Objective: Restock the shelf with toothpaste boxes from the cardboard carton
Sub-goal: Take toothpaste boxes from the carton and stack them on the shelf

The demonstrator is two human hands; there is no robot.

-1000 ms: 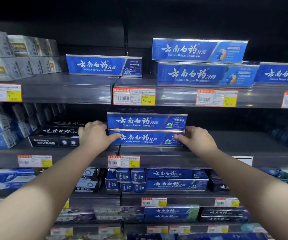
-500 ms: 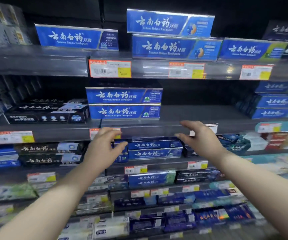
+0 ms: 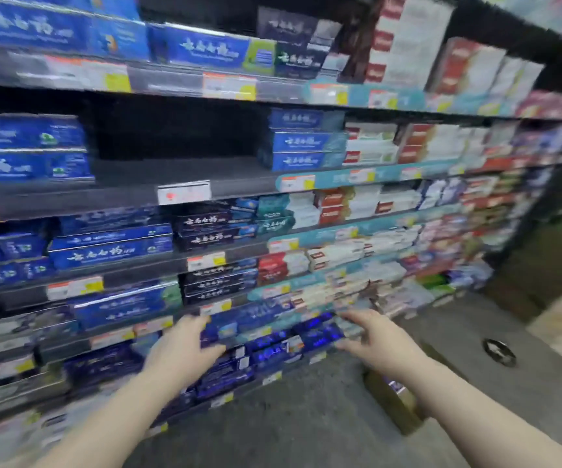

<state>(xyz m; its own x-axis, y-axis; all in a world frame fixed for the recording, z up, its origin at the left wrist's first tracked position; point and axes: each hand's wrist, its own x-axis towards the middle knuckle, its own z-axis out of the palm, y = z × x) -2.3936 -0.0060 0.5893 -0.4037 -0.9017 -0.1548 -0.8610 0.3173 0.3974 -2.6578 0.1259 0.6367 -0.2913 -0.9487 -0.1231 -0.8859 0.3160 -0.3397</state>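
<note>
1. The left hand (image 3: 185, 349) was held in front of the lower shelves, fingers loosely spread, and it held nothing.
2. The right hand (image 3: 377, 342) was beside it at about the same height, also with relaxed fingers and nothing in them.
3. The cardboard carton (image 3: 398, 410) stood on the grey floor (image 3: 306, 417) near the shelf foot, partly hidden under the right forearm; its contents were too blurred to tell.
4. Two blue toothpaste boxes (image 3: 26, 148) lay stacked at the left of the middle shelf (image 3: 171, 170).
5. To their right this shelf showed a bare dark stretch, with a white price tag (image 3: 184, 192) on its front edge.
6. Further right was another stack of blue boxes (image 3: 303, 143).
7. A round floor drain (image 3: 499, 352) lay well apart from the carton.
</note>
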